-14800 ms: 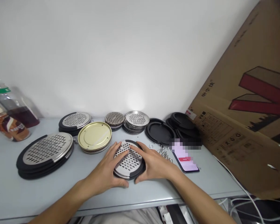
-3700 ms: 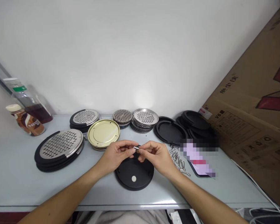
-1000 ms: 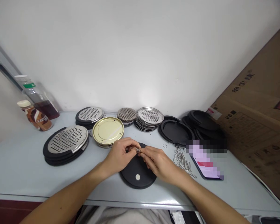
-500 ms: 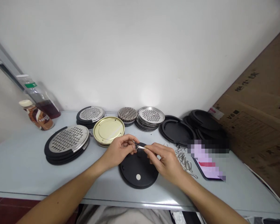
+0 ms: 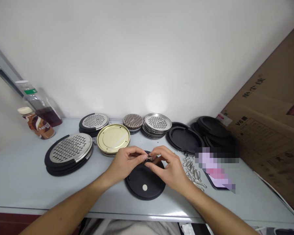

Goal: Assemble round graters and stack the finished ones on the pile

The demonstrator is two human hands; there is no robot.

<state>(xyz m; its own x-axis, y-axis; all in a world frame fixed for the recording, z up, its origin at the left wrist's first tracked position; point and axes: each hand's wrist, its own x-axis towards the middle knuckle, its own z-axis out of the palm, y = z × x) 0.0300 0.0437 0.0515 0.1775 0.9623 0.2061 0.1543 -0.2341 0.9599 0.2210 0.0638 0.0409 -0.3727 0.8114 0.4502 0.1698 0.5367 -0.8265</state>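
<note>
Matt black plastic disc (image 5: pixel 143 178), shiny metal clip (image 5: pixel 149 158)

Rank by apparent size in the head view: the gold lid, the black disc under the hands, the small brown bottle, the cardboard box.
1. Cardboard box, by far.
2. Black disc and gold lid look alike; the disc lies nearer the camera, so no ranking.
3. Brown bottle, though farthest away.

A small silver metal clip (image 5: pixel 149 158) is sitting pinched between my fingertips, too tiny to make out clearly. Just below my hands, a round black disc (image 5: pixel 145 180) is lying flat, showing a small pale dot near its middle.
</note>
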